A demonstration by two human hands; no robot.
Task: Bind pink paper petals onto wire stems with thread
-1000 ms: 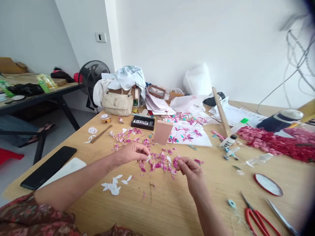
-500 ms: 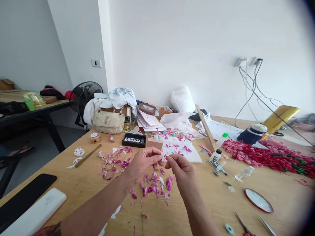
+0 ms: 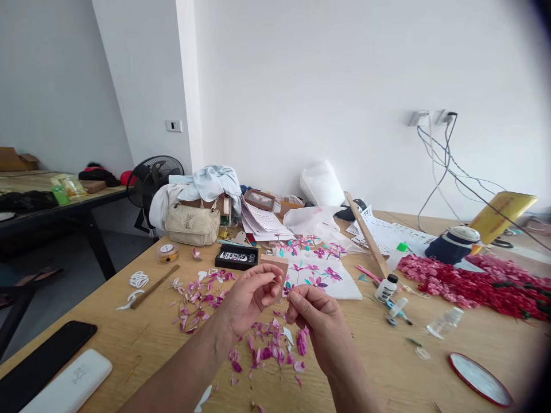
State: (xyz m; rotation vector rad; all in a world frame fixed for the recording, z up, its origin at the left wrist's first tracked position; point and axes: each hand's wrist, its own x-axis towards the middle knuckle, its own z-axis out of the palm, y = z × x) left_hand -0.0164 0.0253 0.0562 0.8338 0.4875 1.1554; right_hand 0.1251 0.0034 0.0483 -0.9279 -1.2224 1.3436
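My left hand (image 3: 252,298) is raised above the table, its fingers loosely curled and apart, with nothing visible in them. Just to its right, my right hand (image 3: 316,312) is closed in a pinch. Whatever lies between its thumb and forefinger is too small to make out. Below the hands lie loose pink petals (image 3: 267,350), with more pink-white petals (image 3: 202,292) to the left. Behind my right hand, finished-looking purple and teal flowers (image 3: 316,281) rest on a white sheet (image 3: 344,287). A small brown block (image 3: 275,262) stands behind my fingers.
A black tray (image 3: 236,264), a beige handbag (image 3: 193,223) and stacked papers (image 3: 262,221) are at the back. On the right are a black-capped bottle (image 3: 384,289), a wooden strip (image 3: 365,235), a red-rimmed dish (image 3: 480,378) and red flower strands (image 3: 473,287). A white power bank (image 3: 69,381) lies front left.
My hands, which were pinched close together at the fingertips, have drawn apart. The left fingers have loosened and spread, while the right stays pinched. The view has tilted up slightly.
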